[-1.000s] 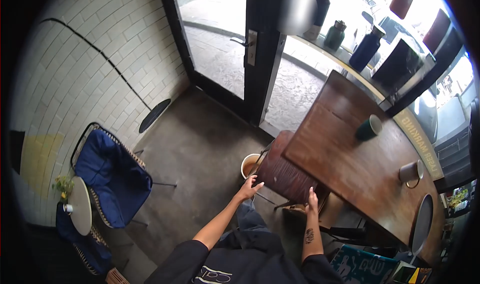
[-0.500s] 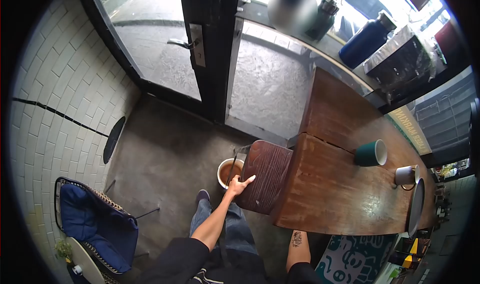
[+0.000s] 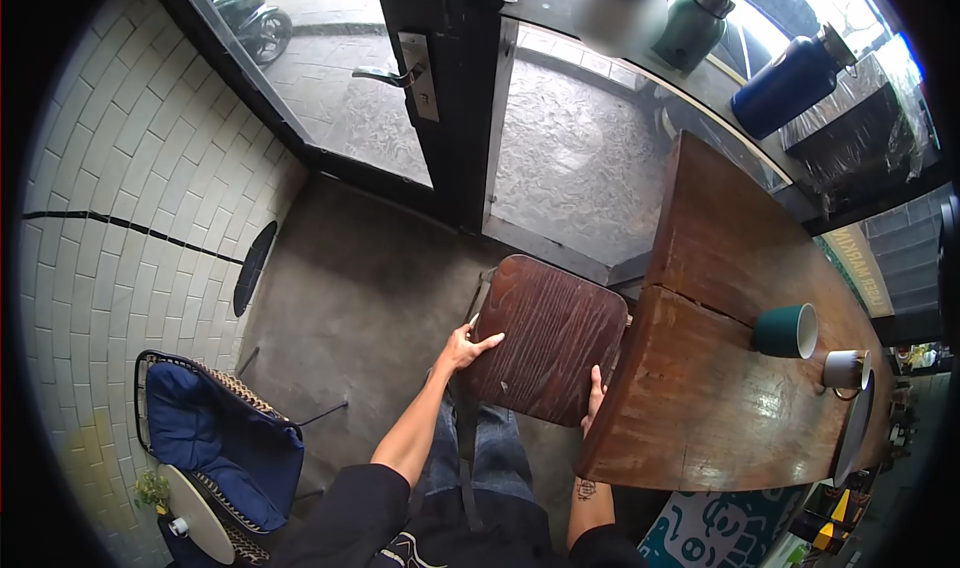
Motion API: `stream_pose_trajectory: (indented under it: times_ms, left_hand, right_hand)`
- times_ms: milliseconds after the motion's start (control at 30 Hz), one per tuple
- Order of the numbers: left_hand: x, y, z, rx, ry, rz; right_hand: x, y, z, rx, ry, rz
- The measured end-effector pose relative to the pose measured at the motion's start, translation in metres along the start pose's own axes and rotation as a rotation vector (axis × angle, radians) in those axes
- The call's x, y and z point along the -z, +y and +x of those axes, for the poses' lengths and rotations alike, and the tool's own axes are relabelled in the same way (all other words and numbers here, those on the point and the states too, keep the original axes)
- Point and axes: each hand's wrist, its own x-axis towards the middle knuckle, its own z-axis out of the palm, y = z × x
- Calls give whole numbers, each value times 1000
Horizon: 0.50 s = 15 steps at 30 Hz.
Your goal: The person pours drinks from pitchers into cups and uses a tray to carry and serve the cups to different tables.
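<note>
A stool (image 3: 545,343) with a dark brown wooden seat stands in front of me, its right side close to the table's edge. My left hand (image 3: 467,348) grips the seat's left edge, thumb on top and the other fingers curled underneath. On the right edge is my right hand (image 3: 595,400), its thumb up against the seat's side and its other fingers mostly hidden below. Only a sliver of something pale shows beside the left hand, by the seat.
The wooden table (image 3: 690,398) on the right bears a green cup (image 3: 786,331) and a white mug (image 3: 846,370). A blue-cushioned chair (image 3: 225,448) and a small round table (image 3: 197,513) are at lower left. Glass door (image 3: 425,78) ahead; bottles (image 3: 795,80) on the sill.
The stool has come out leftward from under the table, showing more of its seat. My right hand has moved up onto its right edge. The white bucket of brown liquid is now almost entirely hidden.
</note>
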Motion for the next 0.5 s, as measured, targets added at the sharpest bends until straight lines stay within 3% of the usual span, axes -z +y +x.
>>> stream_pose_trajectory:
  times_ms: [167,400,500]
  left_hand:
    - [0,-11,7,19,-23,-31]
    - [-15,-2,-21,32,246,236]
    - [-28,-28,-20,-90,384,184]
  right_hand:
    - [-6,1,1,27,-5,-16]
    - [-8,15,-17,88,12,-72]
    - [4,35,-44,148,70,-167]
